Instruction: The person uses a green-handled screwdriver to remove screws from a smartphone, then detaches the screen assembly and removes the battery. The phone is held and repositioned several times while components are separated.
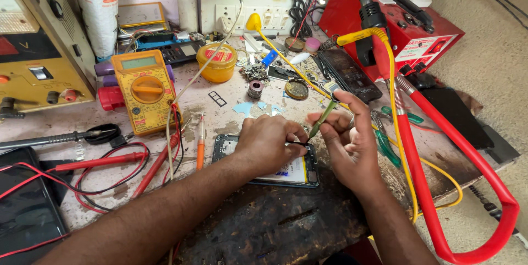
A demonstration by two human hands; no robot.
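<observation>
A: Scorched, stained wood is what the worn brown workbench (275,226) shows along its near edge. What sits largest on it?

B: On the far right, the red metal box-shaped station (410,34), with a thick red hose (440,188) looping down the right side. On the far left, a tan metal power supply unit (38,50).

A: And the middle?

B: A yellow digital multimeter with a round dial (146,89) stands left of centre, its red probe leads (110,163) trailing near-left. Behind it, a round yellow tin with a red label (217,62). A dark flat phone (352,72) lies right of centre, farther back.

A: The hands?

B: Both work at the opened black phone with its back cover off (275,169), lying flat at the centre near the scorched patch. The left hand (267,144) lies curled over the phone's upper part, fingers bent close together and pressing on it; whether it pinches anything I cannot tell.

A: The right?

B: The right hand (346,144) is narrowly closed, thumb and forefinger pinching a slim green-handled tool (322,119), its tip down at the phone's top edge, just beside the left fingertips.

A: Anything small nearby?

B: An orange-handled thin screwdriver (201,144) lies just left of the phone.
</observation>
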